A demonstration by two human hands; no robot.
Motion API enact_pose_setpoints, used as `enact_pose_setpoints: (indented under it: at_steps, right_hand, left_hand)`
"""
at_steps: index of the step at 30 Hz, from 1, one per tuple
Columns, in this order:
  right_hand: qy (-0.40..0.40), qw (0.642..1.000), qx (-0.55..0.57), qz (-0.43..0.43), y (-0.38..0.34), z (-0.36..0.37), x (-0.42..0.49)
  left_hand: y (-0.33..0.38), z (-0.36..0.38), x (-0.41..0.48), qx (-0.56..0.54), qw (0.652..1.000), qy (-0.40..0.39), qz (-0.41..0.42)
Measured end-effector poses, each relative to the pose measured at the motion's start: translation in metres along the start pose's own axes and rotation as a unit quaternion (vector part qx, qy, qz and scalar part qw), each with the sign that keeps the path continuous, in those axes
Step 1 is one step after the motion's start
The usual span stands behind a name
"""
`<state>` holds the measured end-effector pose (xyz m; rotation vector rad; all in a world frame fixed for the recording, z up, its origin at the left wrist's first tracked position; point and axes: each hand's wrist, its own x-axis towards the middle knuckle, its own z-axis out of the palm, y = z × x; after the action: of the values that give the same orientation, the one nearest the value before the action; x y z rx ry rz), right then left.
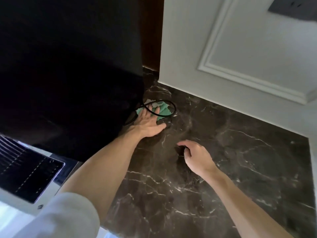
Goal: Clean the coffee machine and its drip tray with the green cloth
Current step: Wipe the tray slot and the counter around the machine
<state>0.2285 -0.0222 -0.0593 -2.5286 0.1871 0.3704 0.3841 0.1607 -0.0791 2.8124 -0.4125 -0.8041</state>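
The black coffee machine (68, 74) fills the upper left, seen from above. Its drip tray (25, 176), a slotted black grate in a silver frame, shows at the lower left. The green cloth (163, 109) lies on the dark marble counter right behind the machine's right rear corner, under a loop of black power cord (169, 104). My left hand (149, 122) lies flat with straight fingers on the cloth, thumb spread on the counter. My right hand (195, 155) hovers over the counter with loosely curled fingers and holds nothing.
The dark marble counter (223, 160) stretches to the right and front. A white panelled wall (240, 48) bounds it at the back, with a brown wooden strip (151, 31) beside the machine. A grey wall plate (295, 7) sits at the top right.
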Motion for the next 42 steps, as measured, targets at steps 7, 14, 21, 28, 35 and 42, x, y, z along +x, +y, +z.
enact_pose_setpoints:
  at_steps: [7,14,21,28,35,42]
  right_hand:
    - [0.007,1.000,0.014,-0.025,-0.016,0.007,0.006]
    - [0.025,0.998,0.034,-0.042,-0.062,0.027,0.000]
    - [0.006,0.998,0.015,-0.067,-0.127,0.067,-0.029]
    - [-0.037,0.998,0.003,-0.045,-0.181,0.120,-0.060]
    - [-0.008,0.999,0.012,0.036,-0.232,0.172,-0.111]
    - [-0.031,0.999,0.012,0.024,-0.278,0.210,-0.165]
  left_hand:
    - [-0.018,0.026,-0.041,-0.024,0.998,0.037,0.036]
    - [-0.044,0.084,-0.131,0.008,0.996,0.056,0.074]
    - [-0.100,0.112,-0.206,0.124,0.979,0.075,0.141]
    - [-0.192,0.112,-0.248,0.048,0.970,0.047,0.234]
    - [-0.257,0.078,-0.282,0.108,0.949,0.088,0.283]
    - [-0.299,0.064,-0.289,0.114,0.930,0.150,0.315]
